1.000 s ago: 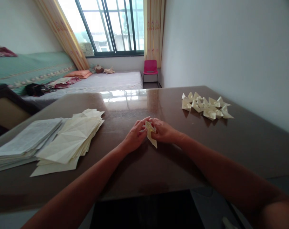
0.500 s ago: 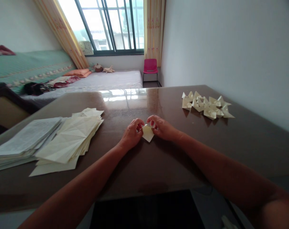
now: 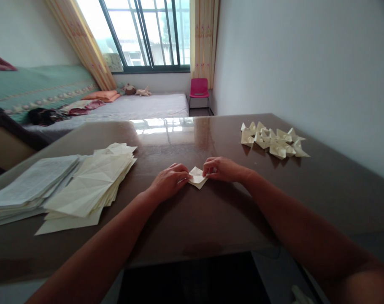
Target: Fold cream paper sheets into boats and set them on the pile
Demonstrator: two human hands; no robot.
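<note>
A small cream folded paper (image 3: 197,179) lies near the middle of the brown table (image 3: 192,228), its pointed lower corner toward me. My left hand (image 3: 171,179) pinches its left corner between thumb and fingers. At the opposite corner, my right hand (image 3: 222,169) has its thumb and fingertips closed on the paper. A crease runs across the piece between both hands, and an upper point stands up behind it. The fingertips cover the two side corners.
On the left lie a stack of creased cream sheets (image 3: 87,181) and a pile of printed paper (image 3: 30,181). Several folded paper pieces (image 3: 274,141) sit at the far right. Beyond the table are a bed (image 3: 154,105) and a pink chair (image 3: 199,88).
Both hands have turned flatter and moved slightly apart at the paper's sides. The paper's top has opened out, so an upper point and a cross crease now show.
</note>
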